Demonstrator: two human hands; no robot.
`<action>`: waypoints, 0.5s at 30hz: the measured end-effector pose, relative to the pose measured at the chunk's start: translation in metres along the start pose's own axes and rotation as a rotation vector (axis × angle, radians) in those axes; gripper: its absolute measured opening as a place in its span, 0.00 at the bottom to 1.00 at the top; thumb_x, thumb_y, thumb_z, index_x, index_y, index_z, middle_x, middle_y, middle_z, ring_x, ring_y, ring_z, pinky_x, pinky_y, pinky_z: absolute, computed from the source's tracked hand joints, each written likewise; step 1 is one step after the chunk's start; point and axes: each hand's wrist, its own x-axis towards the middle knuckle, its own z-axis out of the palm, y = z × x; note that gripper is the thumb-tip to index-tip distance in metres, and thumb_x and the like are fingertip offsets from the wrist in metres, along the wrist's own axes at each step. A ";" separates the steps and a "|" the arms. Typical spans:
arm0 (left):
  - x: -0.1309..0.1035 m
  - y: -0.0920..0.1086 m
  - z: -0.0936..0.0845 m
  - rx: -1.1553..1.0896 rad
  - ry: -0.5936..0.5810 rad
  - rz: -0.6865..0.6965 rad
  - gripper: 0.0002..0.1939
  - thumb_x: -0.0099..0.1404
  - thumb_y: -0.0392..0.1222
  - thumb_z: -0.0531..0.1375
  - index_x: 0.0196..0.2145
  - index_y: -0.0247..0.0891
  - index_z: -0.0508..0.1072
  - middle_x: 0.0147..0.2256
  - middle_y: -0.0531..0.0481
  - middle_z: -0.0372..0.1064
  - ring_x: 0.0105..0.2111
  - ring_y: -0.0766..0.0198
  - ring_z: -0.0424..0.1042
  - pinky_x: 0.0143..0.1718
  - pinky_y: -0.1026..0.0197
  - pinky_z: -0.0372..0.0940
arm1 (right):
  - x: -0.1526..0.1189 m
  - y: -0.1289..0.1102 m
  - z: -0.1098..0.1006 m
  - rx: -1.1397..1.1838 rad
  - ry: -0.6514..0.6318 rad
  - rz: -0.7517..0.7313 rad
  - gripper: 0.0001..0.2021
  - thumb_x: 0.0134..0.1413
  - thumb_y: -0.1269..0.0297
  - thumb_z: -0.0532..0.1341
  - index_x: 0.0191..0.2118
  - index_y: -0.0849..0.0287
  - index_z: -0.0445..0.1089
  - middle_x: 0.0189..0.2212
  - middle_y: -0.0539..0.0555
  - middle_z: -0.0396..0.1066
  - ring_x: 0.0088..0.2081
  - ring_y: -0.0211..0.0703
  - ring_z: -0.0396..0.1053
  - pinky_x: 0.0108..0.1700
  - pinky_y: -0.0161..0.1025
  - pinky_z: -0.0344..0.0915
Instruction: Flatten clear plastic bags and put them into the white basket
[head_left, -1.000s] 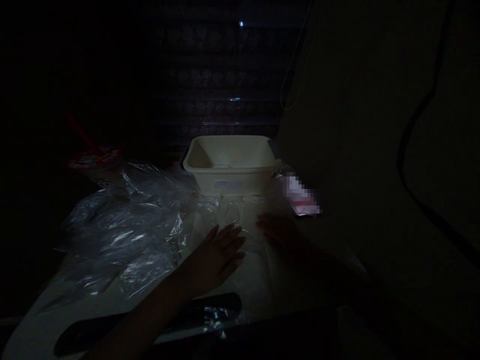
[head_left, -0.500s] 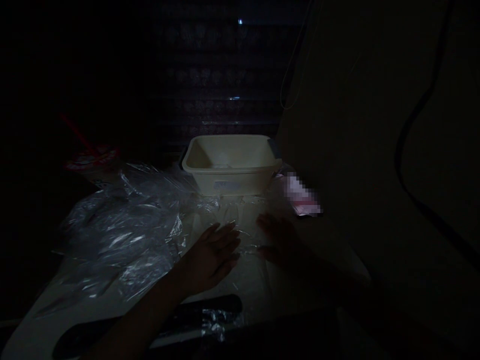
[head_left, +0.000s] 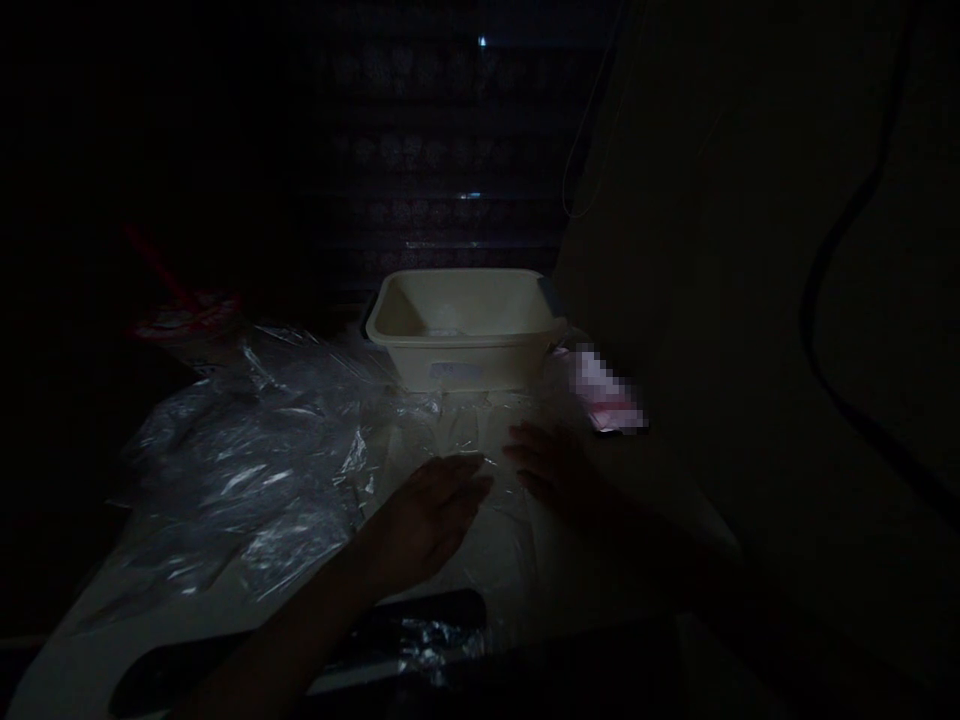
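In dim light, a clear plastic bag (head_left: pixel 499 540) lies flat on the pale tabletop in front of me. My left hand (head_left: pixel 431 515) rests over its left part, palm down, fingers stretched out toward the right. Facing it from the other side is my right hand (head_left: pixel 555 465), dark and hard to make out, its fingers extended and slightly apart over the plastic. A narrow gap separates the two sets of fingertips. Just beyond them stands a cream plastic basin (head_left: pixel 469 365) with a small label on its front. Neither hand appears to grip anything.
A heap of crumpled clear plastic bags (head_left: pixel 262 480) spreads over the left side. Behind it is a cup (head_left: pixel 199 335) with a red straw. A blurred pink-and-white item (head_left: pixel 607 390) lies right of the basin. A dark, long object (head_left: pixel 420 615) lies near the front edge.
My left hand has slid slightly right, its fingers closer together. My right hand has shifted slightly left, with its thumb no longer spread out. The basin and the bag heap stay put.
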 end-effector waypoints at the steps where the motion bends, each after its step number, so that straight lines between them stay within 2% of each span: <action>1: 0.000 0.001 0.000 -0.043 0.002 0.011 0.20 0.59 0.33 0.46 0.50 0.36 0.55 0.53 0.42 0.49 0.52 0.58 0.48 0.49 0.51 0.51 | 0.000 0.000 0.000 0.002 -0.007 0.000 0.16 0.52 0.66 0.46 0.46 0.58 0.60 0.51 0.55 0.56 0.52 0.45 0.49 0.48 0.48 0.47; 4: 0.000 0.001 -0.001 -0.176 0.054 0.009 0.20 0.58 0.30 0.46 0.49 0.36 0.56 0.53 0.44 0.49 0.52 0.62 0.48 0.49 0.55 0.52 | -0.001 -0.001 0.000 0.000 -0.001 -0.005 0.16 0.52 0.66 0.46 0.47 0.58 0.60 0.51 0.56 0.54 0.53 0.44 0.49 0.49 0.48 0.46; 7: -0.001 -0.002 -0.001 -0.177 0.127 -0.023 0.19 0.58 0.30 0.47 0.48 0.36 0.57 0.51 0.46 0.54 0.51 0.63 0.51 0.48 0.56 0.53 | -0.002 -0.001 0.001 -0.003 0.001 -0.013 0.16 0.52 0.66 0.46 0.47 0.58 0.59 0.51 0.55 0.54 0.53 0.44 0.48 0.49 0.49 0.46; 11: -0.001 -0.003 -0.003 -0.003 0.053 -0.064 0.16 0.58 0.34 0.48 0.45 0.39 0.62 0.48 0.48 0.59 0.50 0.59 0.53 0.50 0.49 0.48 | -0.001 -0.001 0.000 -0.003 -0.013 -0.006 0.16 0.52 0.66 0.46 0.47 0.57 0.59 0.52 0.55 0.54 0.53 0.45 0.48 0.49 0.49 0.46; 15: -0.001 -0.002 -0.008 0.085 -0.008 -0.055 0.14 0.59 0.38 0.48 0.42 0.40 0.65 0.48 0.49 0.60 0.52 0.57 0.49 0.51 0.47 0.43 | -0.001 -0.001 -0.001 -0.007 -0.009 -0.004 0.16 0.53 0.65 0.45 0.48 0.56 0.59 0.52 0.55 0.54 0.53 0.44 0.48 0.49 0.49 0.46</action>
